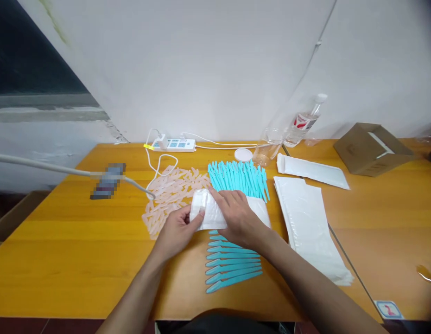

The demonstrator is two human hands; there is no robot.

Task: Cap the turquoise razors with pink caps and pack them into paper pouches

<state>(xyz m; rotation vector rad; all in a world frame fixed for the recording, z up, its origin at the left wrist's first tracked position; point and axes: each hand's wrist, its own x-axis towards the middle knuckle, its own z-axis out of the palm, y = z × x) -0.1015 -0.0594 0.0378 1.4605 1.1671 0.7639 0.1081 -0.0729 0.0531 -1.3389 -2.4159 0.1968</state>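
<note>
A white padded envelope [210,211] lies crosswise between my hands. My left hand [179,232] pinches its left end, thumb on top and fingers at the edge. My right hand [238,215] is closed over its middle, index finger stretched along the upper edge; the thumb is mostly hidden. Behind the envelope lies a dense bunch of teal eyebrow razors [238,176]. In front of it, several more teal razors [232,269] lie side by side in a row, partly covered by the envelope and my right hand. Clear plastic razor caps [174,190] are spread left of the envelope.
To the right lie a stack of white envelopes [306,222] and a single envelope [311,170]. A cardboard box [361,150], water bottle [302,123], clear jar [267,148] and round lid [243,154] stand behind. A power strip [177,145], white cable [62,169] and blurred phone [107,183] are left.
</note>
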